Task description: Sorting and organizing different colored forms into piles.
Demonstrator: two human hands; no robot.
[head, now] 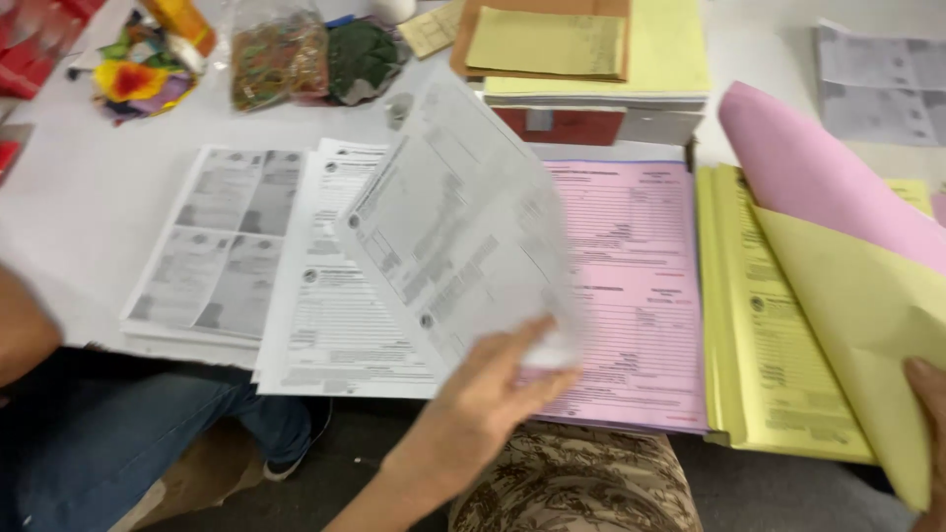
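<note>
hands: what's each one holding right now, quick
Left hand: shut on the white sheet, lifted off its stack.
Right hand: shut on the yellow sheet.

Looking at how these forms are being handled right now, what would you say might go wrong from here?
1. The left hand pinches the white sheet by one corner only; it hangs bowed in mid-air and might crease or slip.
2. The right hand holds the yellow sheet and pink sheet curled up together, so they could get mixed.
3. The white form stack and pink form stack overhang the table's near edge and may slide off.
</note>
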